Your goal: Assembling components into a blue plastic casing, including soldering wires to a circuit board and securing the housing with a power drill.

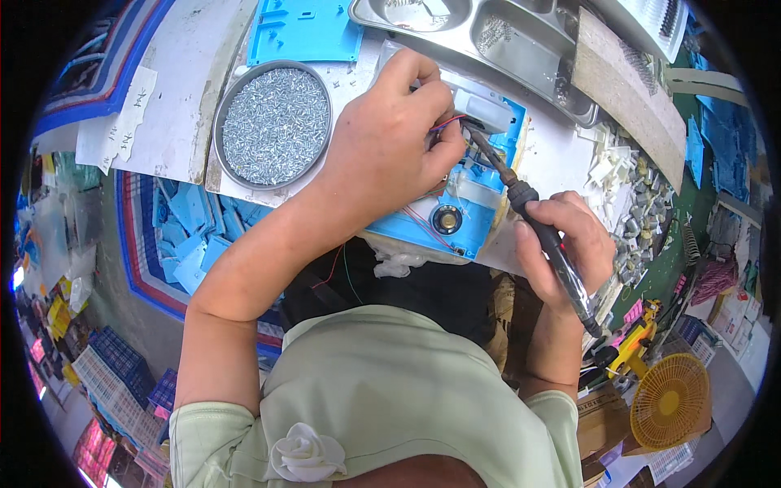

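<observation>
My right hand [573, 240] grips the black handle of a soldering iron [547, 232], which slants up and left. Its metal tip comes close to thin red and blue wires [447, 122] pinched between the fingertips of my left hand [399, 130]. Whether tip and wires touch is too small to tell. Beneath both hands lies an open blue plastic housing [423, 232], holding a round black speaker [447, 219], loose wires and small parts. A grey-white part [484, 106] sits at its far end, partly hidden by my left hand.
A round metal bowl of screws [275, 126] stands left of my left forearm. Behind are a blue plastic panel [303, 32] and a steel compartment tray [533, 61]. Small motors and white parts [630, 187] are heaped at right. A yellow fan [671, 400] stands lower right.
</observation>
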